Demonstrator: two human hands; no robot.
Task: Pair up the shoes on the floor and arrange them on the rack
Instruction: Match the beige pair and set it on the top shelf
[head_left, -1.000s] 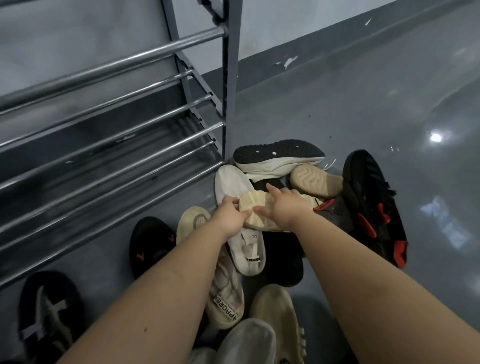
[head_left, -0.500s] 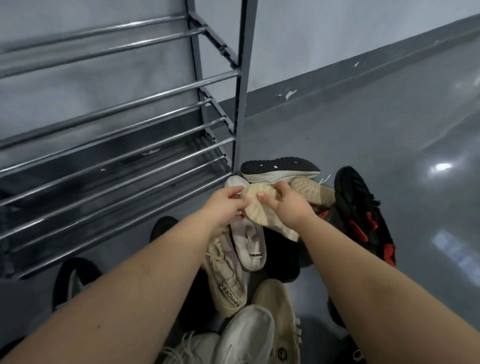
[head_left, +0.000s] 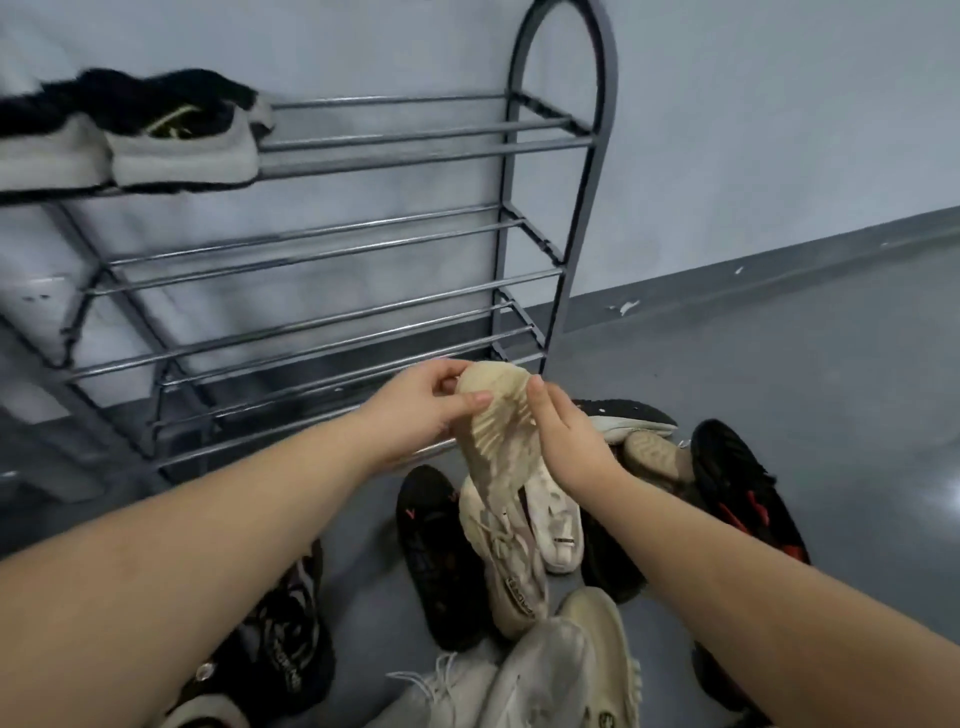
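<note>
A cream shoe (head_left: 498, 421) hangs sole-up in the air in front of the metal shoe rack (head_left: 332, 228). My left hand (head_left: 421, 410) pinches its toe end with thumb and fingers. My right hand (head_left: 563, 441) grips the shoe's right edge. Below them on the grey floor lies a heap of shoes: a beige laced sneaker (head_left: 511, 566), a white shoe (head_left: 558, 525), a black sneaker with red marks (head_left: 436, 556) and a black and red shoe (head_left: 743, 488). A pair of grey slippers with black fur lining (head_left: 156, 140) sits on the rack's top shelf at the left.
More shoes lie near the bottom edge: a black sandal (head_left: 285, 644), a light grey sneaker (head_left: 530, 680) and a tan shoe (head_left: 613, 654). A black-soled shoe (head_left: 623, 415) rests by the rack's right post. The wall stands behind the rack; bare floor (head_left: 831, 364) stretches right.
Both hands have lifted the cream shoe up out of the heap toward the rack. The view has tilted up, so the rack's top shelf with the slippers now shows.
</note>
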